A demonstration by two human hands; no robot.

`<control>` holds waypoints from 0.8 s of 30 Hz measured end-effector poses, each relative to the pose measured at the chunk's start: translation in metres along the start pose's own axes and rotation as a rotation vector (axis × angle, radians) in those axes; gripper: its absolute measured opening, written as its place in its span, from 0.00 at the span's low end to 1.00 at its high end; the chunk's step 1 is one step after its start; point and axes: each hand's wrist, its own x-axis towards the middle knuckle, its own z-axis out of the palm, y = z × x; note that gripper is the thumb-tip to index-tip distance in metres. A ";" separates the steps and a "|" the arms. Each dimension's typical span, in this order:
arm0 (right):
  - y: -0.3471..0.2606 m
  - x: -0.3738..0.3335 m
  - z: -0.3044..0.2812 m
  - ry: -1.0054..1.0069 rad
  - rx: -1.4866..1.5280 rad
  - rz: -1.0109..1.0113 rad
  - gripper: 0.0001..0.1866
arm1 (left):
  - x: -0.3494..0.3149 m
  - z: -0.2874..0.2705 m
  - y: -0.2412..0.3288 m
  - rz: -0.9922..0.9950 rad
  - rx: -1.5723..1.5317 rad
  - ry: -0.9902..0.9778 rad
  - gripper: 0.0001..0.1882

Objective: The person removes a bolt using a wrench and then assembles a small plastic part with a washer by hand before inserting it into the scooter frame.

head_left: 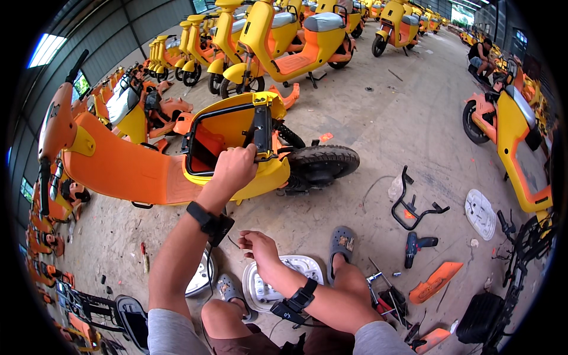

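An orange and yellow scooter (136, 168) stands in front of me with its seat off and the compartment under it exposed. My left hand (235, 168) is closed at the near edge of that compartment, gripping the black-edged rim (204, 173) beside a black bracket (261, 127). What lies inside the fist is hidden. Lower and to the right, my right hand (260, 247) hangs in the air with loosely curled fingers apart, and I see nothing held in it. Beneath it a white plastic panel (255, 290) lies on the floor between my feet.
On the floor to the right are a black tubular rack (414, 204), a cordless drill (419, 247), an orange panel (436, 282) and a white panel (480, 214). A screwdriver (144, 257) lies left. Yellow scooters (290, 44) line the back; a person (482, 58) sits far right.
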 end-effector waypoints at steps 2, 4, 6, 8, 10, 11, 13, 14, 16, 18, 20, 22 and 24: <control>0.001 0.000 -0.001 0.001 0.005 -0.001 0.10 | 0.001 -0.001 0.001 -0.023 0.007 -0.007 0.09; 0.001 0.001 -0.002 -0.001 0.003 0.000 0.10 | 0.002 -0.003 0.001 -0.023 -0.007 0.002 0.09; -0.001 0.000 -0.002 0.003 -0.001 -0.005 0.10 | 0.000 -0.005 0.005 0.002 -0.060 0.038 0.09; -0.002 -0.002 -0.001 0.008 -0.008 -0.005 0.10 | -0.004 -0.005 0.004 0.009 -0.083 0.033 0.10; -0.001 -0.002 -0.001 0.002 -0.008 -0.007 0.11 | -0.006 -0.001 0.001 0.003 -0.079 -0.009 0.12; 0.000 -0.002 0.000 -0.003 -0.009 -0.007 0.11 | -0.007 0.002 -0.002 0.001 -0.074 -0.015 0.12; 0.001 -0.002 0.000 0.005 -0.013 -0.001 0.11 | -0.006 0.004 -0.003 0.001 -0.067 -0.023 0.12; 0.000 -0.002 0.000 0.009 -0.016 -0.001 0.12 | -0.005 0.002 -0.002 -0.011 -0.059 -0.039 0.12; 0.001 0.000 0.000 0.011 -0.020 0.000 0.12 | -0.003 0.003 -0.004 0.039 -0.049 0.030 0.09; 0.003 0.001 0.000 0.008 -0.025 0.002 0.12 | -0.005 0.004 -0.008 0.051 -0.061 0.077 0.09; 0.003 0.002 -0.001 0.008 -0.027 -0.001 0.12 | -0.006 0.004 -0.006 0.033 -0.102 0.100 0.10; 0.003 0.002 -0.001 0.007 -0.023 -0.002 0.12 | -0.008 0.001 -0.007 0.021 -0.109 0.018 0.12; 0.003 0.001 -0.001 0.009 -0.020 -0.001 0.11 | -0.008 0.001 -0.007 0.023 -0.106 -0.024 0.14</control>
